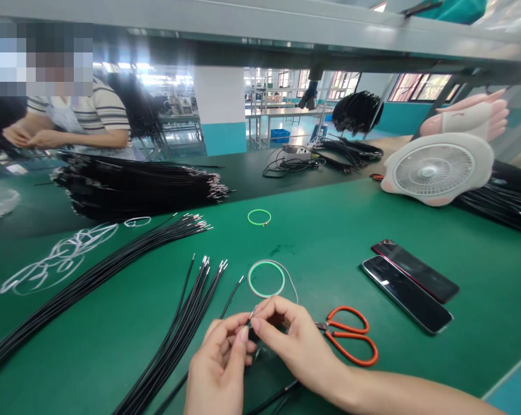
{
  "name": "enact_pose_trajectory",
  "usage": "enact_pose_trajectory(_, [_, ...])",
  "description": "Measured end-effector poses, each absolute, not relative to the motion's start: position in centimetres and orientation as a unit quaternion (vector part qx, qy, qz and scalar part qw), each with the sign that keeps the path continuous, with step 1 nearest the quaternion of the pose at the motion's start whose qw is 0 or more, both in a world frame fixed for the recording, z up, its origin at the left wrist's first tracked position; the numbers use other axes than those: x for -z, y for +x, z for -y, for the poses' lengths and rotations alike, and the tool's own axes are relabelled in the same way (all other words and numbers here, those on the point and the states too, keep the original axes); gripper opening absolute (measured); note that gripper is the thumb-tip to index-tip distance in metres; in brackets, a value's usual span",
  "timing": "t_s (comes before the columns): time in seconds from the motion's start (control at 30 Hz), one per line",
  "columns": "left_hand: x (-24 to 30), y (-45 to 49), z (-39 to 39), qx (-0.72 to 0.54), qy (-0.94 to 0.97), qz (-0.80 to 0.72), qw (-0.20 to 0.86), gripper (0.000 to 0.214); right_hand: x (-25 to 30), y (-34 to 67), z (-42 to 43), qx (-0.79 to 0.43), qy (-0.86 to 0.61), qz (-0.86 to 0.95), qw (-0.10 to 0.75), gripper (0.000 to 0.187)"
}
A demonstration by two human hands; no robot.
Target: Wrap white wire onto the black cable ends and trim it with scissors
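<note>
My left hand (219, 366) and my right hand (295, 346) meet low in the middle of the green work mat (325, 242). Their fingertips pinch a black wire (267, 331) with a bare tip, partly hidden by my fingers. To the left lies a loose bundle of black wires (178, 331) with silvery stripped ends. Orange-handled scissors (349, 337) lie just beyond my right hand. Above my fingers sits a green ring (266, 278) with a thin pale wire curving around it.
A longer black wire bundle (96, 276) crosses the mat's left side, and a smaller green ring (259, 217) lies farther up. Two phones (410, 285) rest at right. A white fan (433, 170) stands behind them. A person (83, 118) stands beyond a mirrored-looking shelf edge.
</note>
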State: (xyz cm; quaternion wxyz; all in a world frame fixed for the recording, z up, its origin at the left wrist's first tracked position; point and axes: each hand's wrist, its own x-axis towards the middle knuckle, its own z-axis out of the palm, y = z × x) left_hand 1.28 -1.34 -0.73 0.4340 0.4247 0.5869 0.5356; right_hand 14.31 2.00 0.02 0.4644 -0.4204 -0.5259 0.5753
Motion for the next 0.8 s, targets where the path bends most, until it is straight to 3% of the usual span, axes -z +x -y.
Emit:
enact_pose_trajectory(0.37, [0.5, 0.7, 0.4, -0.536, 0.330, -0.587, 0.510, 0.038, 0.1, 14.2, -1.8, -0.556, -0.441, 0.561, 0.427, 0.025])
enact_pose_trajectory(0.63, [0.5, 0.6, 0.2, -0.546, 0.376, -0.591, 0.459, 0.039, 0.1, 14.3, -2.2, -0.600, -0.447, 0.509, 0.426, 0.032])
enact_pose_trajectory(0.8, [1.0, 0.7, 0.4, -0.520, 0.473, -0.624, 0.342, 0.032, -0.3, 14.2, -1.9, -0.608, -0.436, 0.497, 0.439, 0.031])
